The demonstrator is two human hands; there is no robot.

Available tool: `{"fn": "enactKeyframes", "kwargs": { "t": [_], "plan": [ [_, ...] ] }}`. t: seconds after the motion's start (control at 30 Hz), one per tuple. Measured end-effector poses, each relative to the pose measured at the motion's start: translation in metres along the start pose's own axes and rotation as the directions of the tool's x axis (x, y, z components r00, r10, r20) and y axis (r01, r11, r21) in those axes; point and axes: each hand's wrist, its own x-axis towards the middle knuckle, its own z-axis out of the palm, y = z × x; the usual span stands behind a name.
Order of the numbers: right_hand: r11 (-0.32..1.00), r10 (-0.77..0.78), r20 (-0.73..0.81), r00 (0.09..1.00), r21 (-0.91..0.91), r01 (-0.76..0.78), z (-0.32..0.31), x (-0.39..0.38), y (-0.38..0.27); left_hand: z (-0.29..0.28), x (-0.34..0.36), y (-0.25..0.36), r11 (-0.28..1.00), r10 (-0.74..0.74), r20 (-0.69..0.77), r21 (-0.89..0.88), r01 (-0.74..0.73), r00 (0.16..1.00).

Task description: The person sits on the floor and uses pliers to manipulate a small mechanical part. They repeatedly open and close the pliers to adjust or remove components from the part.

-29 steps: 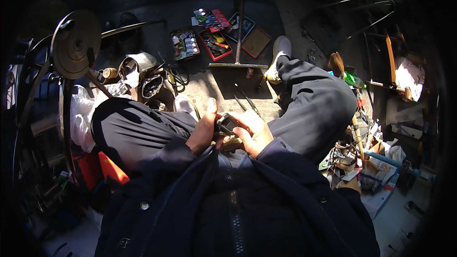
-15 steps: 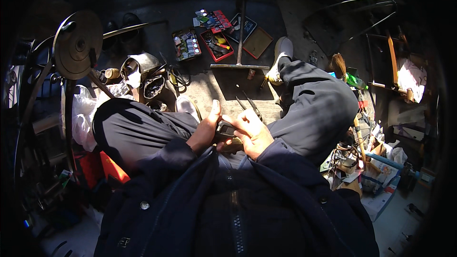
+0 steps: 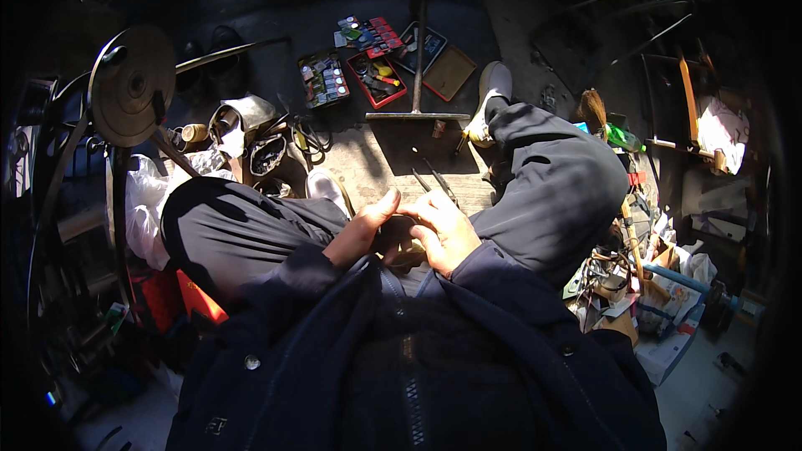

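Note:
Above my lap, my left hand (image 3: 359, 232) and my right hand (image 3: 447, 230) meet around a small dark block-like thing (image 3: 393, 235). Fingers of both hands curl about it, the left thumb lying along its upper side. It is in shadow and mostly covered, so its exact kind does not show. Just beyond the hands, a dark tool with two slender arms (image 3: 436, 175), perhaps tongs or pliers, rests on the sunlit wooden board (image 3: 359, 150).
Past the board stands a metal T-shaped stand (image 3: 418, 115), with a red box of tools (image 3: 378, 82) and a box of small packets (image 3: 324, 81) behind. A round metal wheel (image 3: 132, 83) rises at left. Clutter and a white-blue box (image 3: 668, 342) fill the right.
The dark thing has turned or sunk deeper between my hands, and less of it shows. My left thumb has tipped down toward my right hand, and the fingers have drawn closer.

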Motion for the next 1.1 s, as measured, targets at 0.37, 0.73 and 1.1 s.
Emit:
{"fn": "enactKeyframes", "kwargs": {
  "t": [0.37, 0.73, 1.1],
  "plan": [
    [0.601, 0.492, 0.108, 0.864, 0.675, -0.427, -0.002, 0.005, 0.006, 0.018, -0.014, 0.01, 0.964, 0.246, -0.013, 0.105, -0.243, 0.969],
    [0.894, 0.342, -0.183, 0.922, 0.364, -0.26, -0.005, 0.003, -0.013, 0.016, -0.008, 0.003, 0.803, 0.423, -0.108, 0.504, -0.317, 0.9],
    [0.989, 0.103, -0.251, 0.963, 0.128, -0.073, -0.011, 0.005, -0.014, 0.017, -0.01, 0.002, 0.89, 0.301, -0.102, 0.386, -0.241, 0.948]
  ]
}}
